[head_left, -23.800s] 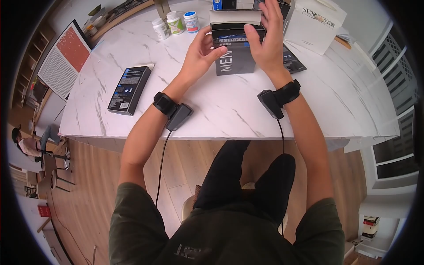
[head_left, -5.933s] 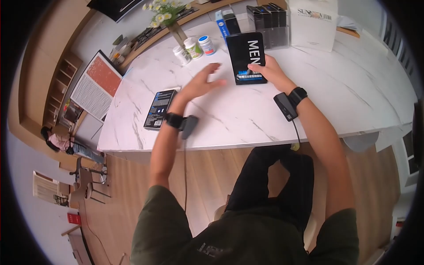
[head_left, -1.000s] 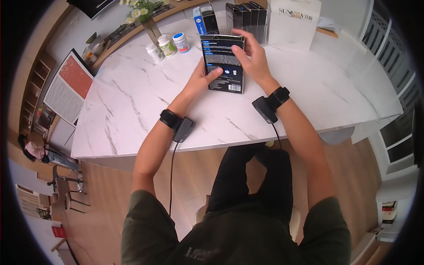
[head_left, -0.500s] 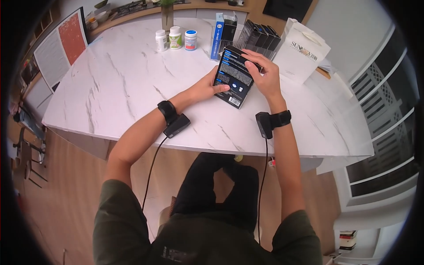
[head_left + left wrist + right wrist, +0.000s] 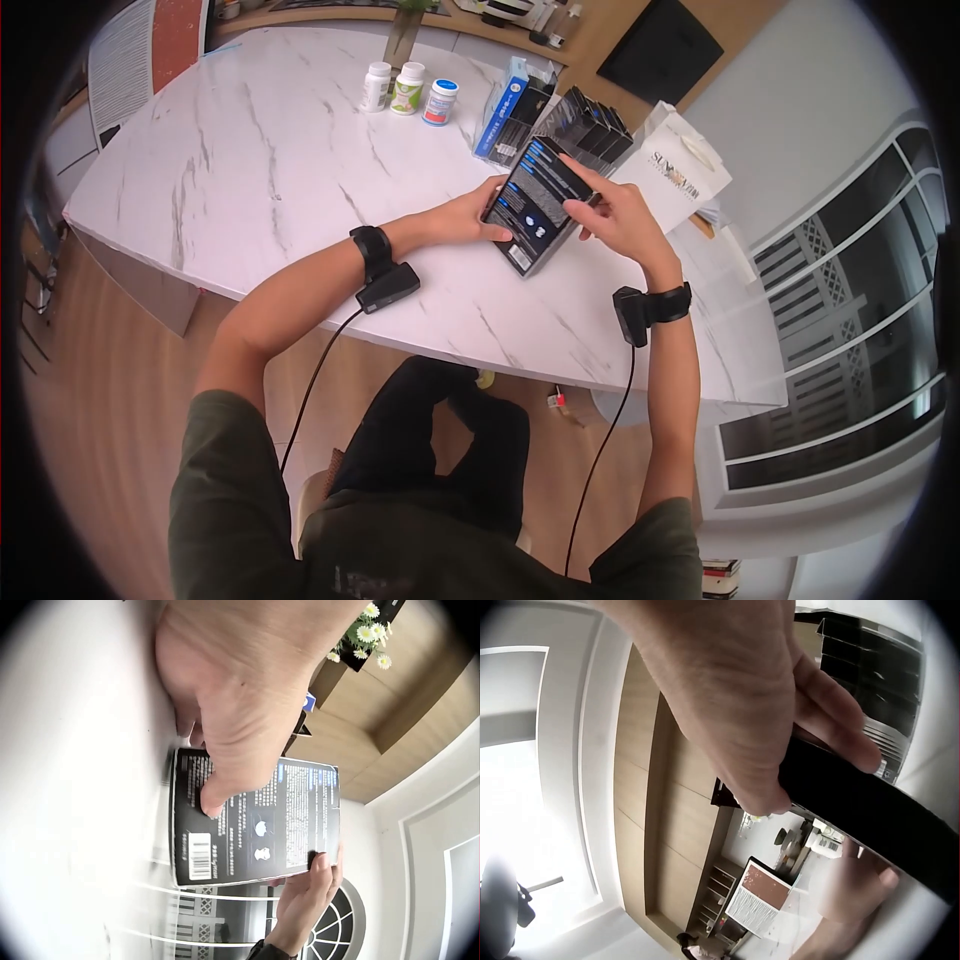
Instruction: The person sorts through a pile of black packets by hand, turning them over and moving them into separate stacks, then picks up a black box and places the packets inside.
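Note:
A black box (image 5: 545,195) with blue headings, small white print and a barcode tilts above the marble-patterned table (image 5: 300,190) in the head view. My left hand (image 5: 465,217) grips its lower left edge, thumb across the printed face, as the left wrist view also shows around the box (image 5: 300,817). At its upper right edge is my right hand (image 5: 628,218), one finger stretched along the top. In the right wrist view, the thumb and fingers of the right hand (image 5: 735,705) pinch the box's dark side (image 5: 877,817). The box's far face is hidden in the head view.
Behind the box, several black boxes (image 5: 592,122) stand in a clear holder, beside a blue-and-white box (image 5: 500,115). A white paper bag (image 5: 672,172) stands to the right. Three pill bottles (image 5: 407,88) and a vase (image 5: 403,35) are farther back.
The box lying at the table's left has been picked up; both hands hold a box like it. Since half a second ago it has tilted further; the MEN box is no longer in hand.

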### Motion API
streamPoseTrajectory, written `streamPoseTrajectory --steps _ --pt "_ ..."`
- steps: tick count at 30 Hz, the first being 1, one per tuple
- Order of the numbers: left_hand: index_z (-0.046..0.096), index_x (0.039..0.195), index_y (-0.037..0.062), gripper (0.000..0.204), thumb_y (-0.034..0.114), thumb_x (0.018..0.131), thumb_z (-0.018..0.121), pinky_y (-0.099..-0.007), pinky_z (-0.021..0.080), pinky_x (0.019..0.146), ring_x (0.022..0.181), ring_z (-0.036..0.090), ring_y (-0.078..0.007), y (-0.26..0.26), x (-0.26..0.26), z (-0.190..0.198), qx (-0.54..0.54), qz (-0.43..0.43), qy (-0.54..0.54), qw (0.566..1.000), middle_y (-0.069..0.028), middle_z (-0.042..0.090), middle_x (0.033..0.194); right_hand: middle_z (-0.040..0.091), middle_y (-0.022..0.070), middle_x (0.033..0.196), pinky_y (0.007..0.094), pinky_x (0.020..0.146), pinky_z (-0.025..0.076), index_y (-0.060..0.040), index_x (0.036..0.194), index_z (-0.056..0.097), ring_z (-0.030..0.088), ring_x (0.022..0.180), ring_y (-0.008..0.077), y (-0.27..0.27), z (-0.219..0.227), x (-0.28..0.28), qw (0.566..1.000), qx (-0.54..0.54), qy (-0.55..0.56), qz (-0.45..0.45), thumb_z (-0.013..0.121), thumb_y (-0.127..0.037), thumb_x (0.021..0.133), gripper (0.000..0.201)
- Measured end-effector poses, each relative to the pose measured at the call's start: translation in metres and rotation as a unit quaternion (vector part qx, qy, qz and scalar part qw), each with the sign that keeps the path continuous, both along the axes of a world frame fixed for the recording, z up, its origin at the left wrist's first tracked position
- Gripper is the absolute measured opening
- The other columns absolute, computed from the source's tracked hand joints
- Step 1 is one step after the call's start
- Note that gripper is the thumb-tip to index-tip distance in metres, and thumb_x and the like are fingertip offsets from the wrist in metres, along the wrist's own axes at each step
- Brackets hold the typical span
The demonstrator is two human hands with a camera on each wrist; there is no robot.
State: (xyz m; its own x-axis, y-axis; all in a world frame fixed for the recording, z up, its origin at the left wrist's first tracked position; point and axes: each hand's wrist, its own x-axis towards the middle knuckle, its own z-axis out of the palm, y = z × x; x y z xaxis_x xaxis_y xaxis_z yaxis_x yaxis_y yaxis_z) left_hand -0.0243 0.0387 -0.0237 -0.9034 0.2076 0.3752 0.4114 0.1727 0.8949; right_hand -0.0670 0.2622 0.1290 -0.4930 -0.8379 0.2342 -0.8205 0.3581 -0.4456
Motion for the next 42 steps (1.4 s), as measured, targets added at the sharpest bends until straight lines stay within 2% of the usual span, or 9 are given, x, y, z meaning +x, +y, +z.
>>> streamPoseTrajectory --steps 5,10,13,16,20,22,31,37,42 --pt "0.011 0.145 0.0080 0.086 0.018 0.082 0.069 -0.0391 0.031 0.108 0.130 0.037 -0.0284 -0.001 0.003 0.001 -0.016 0.037 -0.030 0.999 -0.0212 0.037 0.138 0.061 0.0052 0.062 0.0234 0.052 0.047 -0.0132 0.127 0.057 0.060 0.049 0.0089 0.003 0.040 -0.035 0.990 -0.116 0.043 -0.069 0.060 -0.026 0.087 0.042" --pt "0.013 0.145 0.0094 0.080 0.017 0.085 0.066 -0.0393 0.032 0.108 0.130 0.037 -0.0270 0.000 0.002 0.001 -0.020 0.049 -0.026 0.998 -0.0183 0.038 0.137 0.062 0.0076 0.060 0.0254 0.055 0.049 -0.0088 0.128 0.055 0.063 0.051 0.0143 -0.017 0.090 -0.062 0.922 -0.272 0.226 -0.158 0.057 -0.032 0.089 0.045" --pt "0.016 0.144 0.0065 0.081 0.021 0.083 0.068 -0.0353 0.039 0.101 0.124 0.044 -0.0280 -0.002 -0.004 -0.004 -0.012 0.062 -0.003 0.998 -0.0205 0.042 0.133 0.064 0.0118 0.062 0.0290 0.058 0.050 -0.0062 0.128 0.054 0.065 0.054 0.0190 -0.037 0.100 -0.086 0.891 -0.286 0.299 -0.187 0.055 -0.036 0.089 0.048" --pt "0.019 0.143 0.0060 0.078 0.019 0.084 0.067 -0.0349 0.040 0.100 0.122 0.046 -0.0269 -0.003 -0.006 -0.006 -0.006 0.069 0.006 0.998 -0.0188 0.045 0.131 0.066 0.0152 0.066 0.0317 0.061 0.051 -0.0052 0.128 0.053 0.067 0.058 0.0221 -0.056 0.093 -0.102 0.890 -0.298 0.287 -0.190 0.054 -0.038 0.089 0.051" --pt "0.020 0.143 0.0064 0.076 0.017 0.084 0.066 -0.0348 0.042 0.098 0.119 0.047 -0.0262 -0.004 -0.008 -0.006 -0.005 0.072 0.020 0.997 -0.0182 0.046 0.129 0.066 0.0210 0.071 0.0404 0.071 0.052 -0.0090 0.129 0.053 0.067 0.072 0.0355 -0.081 0.068 -0.128 0.864 -0.256 0.369 -0.228 0.054 -0.037 0.089 0.049" --pt "0.020 0.143 0.0068 0.075 0.016 0.084 0.066 -0.0345 0.043 0.097 0.119 0.048 -0.0260 -0.003 -0.008 -0.007 0.002 0.071 0.023 0.997 -0.0182 0.047 0.128 0.063 0.0273 0.080 0.0452 0.073 0.051 -0.0110 0.127 0.055 0.063 0.079 0.0427 -0.088 0.052 -0.130 0.906 -0.233 0.270 -0.229 0.054 -0.038 0.088 0.048" --pt "0.022 0.141 0.0048 0.071 0.014 0.084 0.064 -0.0345 0.044 0.097 0.118 0.049 -0.0259 -0.002 -0.005 -0.003 -0.003 0.067 0.014 0.998 -0.0185 0.047 0.127 0.061 0.0199 0.100 0.0432 0.079 0.049 -0.0103 0.109 0.065 0.060 0.095 0.0363 -0.106 -0.013 -0.144 0.914 -0.039 0.355 -0.193 0.051 -0.030 0.091 0.030" --pt "0.024 0.141 0.0087 0.067 0.007 0.086 0.060 -0.0357 0.041 0.100 0.122 0.046 -0.0241 -0.001 -0.005 -0.003 -0.005 0.064 -0.004 0.998 -0.0160 0.045 0.130 0.052 0.0195 0.126 0.0451 0.096 0.040 -0.0020 0.123 0.055 0.048 0.119 0.0314 -0.101 -0.020 -0.165 0.879 -0.138 0.408 -0.203 0.054 -0.035 0.089 0.048" --pt "0.025 0.141 0.0083 0.065 0.006 0.086 0.060 -0.0357 0.042 0.100 0.121 0.047 -0.0237 0.000 -0.004 -0.001 -0.012 0.065 -0.005 0.998 -0.0152 0.046 0.129 0.044 0.0193 0.138 0.0493 0.107 0.027 0.0027 0.131 0.046 0.039 0.130 0.0308 -0.098 -0.035 -0.182 0.936 -0.004 0.314 -0.161 0.057 -0.041 0.085 0.064"
